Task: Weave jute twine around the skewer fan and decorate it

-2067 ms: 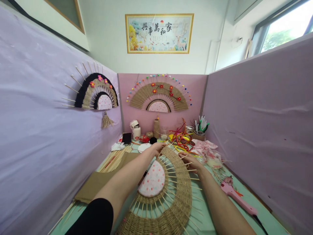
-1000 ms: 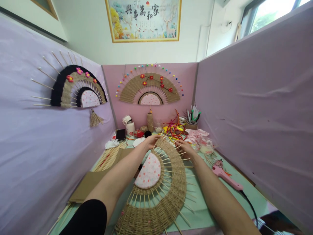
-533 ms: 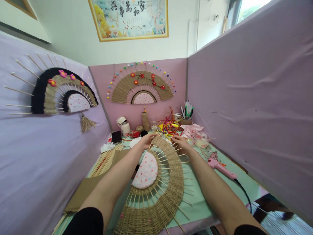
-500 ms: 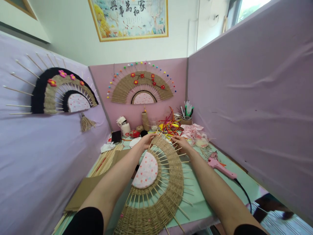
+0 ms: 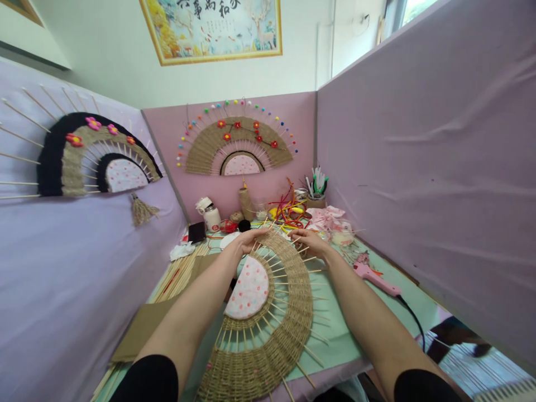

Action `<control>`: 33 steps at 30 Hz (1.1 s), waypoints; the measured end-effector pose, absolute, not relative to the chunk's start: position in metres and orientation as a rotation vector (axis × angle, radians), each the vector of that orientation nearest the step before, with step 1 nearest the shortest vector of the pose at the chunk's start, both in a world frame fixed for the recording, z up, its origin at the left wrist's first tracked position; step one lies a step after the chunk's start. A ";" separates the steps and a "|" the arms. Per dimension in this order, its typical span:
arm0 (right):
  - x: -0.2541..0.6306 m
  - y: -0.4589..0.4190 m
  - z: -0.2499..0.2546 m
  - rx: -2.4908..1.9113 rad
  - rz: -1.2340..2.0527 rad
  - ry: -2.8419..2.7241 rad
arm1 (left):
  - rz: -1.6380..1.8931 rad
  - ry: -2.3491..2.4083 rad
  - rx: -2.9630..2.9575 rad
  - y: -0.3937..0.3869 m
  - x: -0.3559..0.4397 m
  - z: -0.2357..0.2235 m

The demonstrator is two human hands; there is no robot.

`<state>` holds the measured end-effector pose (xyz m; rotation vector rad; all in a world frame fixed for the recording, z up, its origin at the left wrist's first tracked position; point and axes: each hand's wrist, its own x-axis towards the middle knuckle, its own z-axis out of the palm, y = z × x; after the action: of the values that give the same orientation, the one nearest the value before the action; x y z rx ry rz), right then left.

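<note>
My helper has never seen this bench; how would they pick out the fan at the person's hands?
Start at the green tabletop before the pink panel. From the left hand, the woven fan curves toward the camera around a white, pink-dotted half-circle. Unlike the flowered fans on that panel and the purple partition to its left, it shows no black band.

Soft daylight, bright window (image 5: 414, 10) upper right; shadows faint; wide-angle stretch toward edges.

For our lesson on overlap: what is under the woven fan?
Green tabletop shows through gaps in the fan; a dark thing shows by its straight edge. Whatever lies beneath the weave and dotted centre is covered.
</note>
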<state>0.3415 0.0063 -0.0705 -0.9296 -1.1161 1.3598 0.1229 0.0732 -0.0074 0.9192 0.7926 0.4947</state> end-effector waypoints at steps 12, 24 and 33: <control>0.342 0.005 -0.070 -0.886 1.496 -1.235 | 0.466 0.558 1.007 0.071 0.125 -0.009; 0.353 -0.002 -0.060 -0.978 1.380 -1.310 | 0.498 0.496 0.954 0.073 0.117 -0.010; 0.356 -0.003 -0.051 -1.205 0.783 -1.434 | 0.561 0.517 0.914 0.080 0.101 -0.015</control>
<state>0.3561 -0.0030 -0.0506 -1.2046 -1.4341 0.7830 0.1010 0.0797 -0.0148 0.9142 0.5173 0.5610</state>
